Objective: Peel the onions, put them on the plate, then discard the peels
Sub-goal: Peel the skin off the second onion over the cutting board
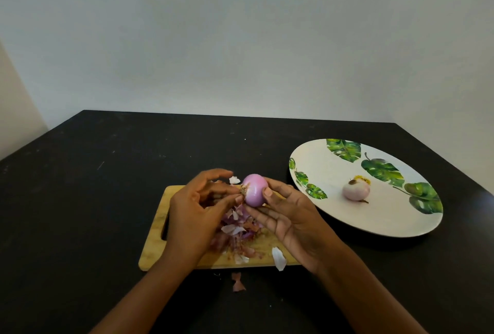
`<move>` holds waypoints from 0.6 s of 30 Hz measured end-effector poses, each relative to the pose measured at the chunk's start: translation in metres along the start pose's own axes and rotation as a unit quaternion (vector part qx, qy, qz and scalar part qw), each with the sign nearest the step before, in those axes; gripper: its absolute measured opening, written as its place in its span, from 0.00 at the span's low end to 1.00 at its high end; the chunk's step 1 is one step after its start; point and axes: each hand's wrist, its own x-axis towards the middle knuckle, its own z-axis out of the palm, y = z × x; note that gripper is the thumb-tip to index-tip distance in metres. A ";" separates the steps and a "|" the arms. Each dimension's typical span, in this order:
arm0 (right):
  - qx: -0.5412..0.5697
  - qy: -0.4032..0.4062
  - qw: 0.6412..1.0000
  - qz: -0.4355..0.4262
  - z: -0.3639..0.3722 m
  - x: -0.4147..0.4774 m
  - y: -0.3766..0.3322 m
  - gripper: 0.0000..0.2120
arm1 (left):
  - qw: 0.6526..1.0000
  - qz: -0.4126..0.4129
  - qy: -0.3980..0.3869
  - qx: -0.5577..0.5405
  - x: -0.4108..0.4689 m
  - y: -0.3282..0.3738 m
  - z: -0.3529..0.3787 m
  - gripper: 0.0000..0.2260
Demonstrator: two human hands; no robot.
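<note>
My right hand [291, 216] grips a smooth pink-purple onion [254, 189] between thumb and fingers, held above the wooden cutting board [157, 229]. The fingertips of my left hand [196, 205] pinch at the onion's rough root end on its left side. A heap of purple and white onion peels [236, 229] lies on the board under my hands. To the right sits a large white plate [320, 162] with green leaf prints, and a pale peeled onion [356, 190] rests on it.
Everything stands on a black table [93, 173] that meets a pale wall at the back. One loose peel [238, 282] lies on the table just in front of the board, and another white peel [278, 258] hangs over the board's front edge.
</note>
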 end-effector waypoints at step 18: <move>0.102 -0.014 0.993 0.049 0.002 -0.003 -0.001 0.17 | 0.853 -0.242 -0.040 -0.460 0.006 0.007 0.001 0.10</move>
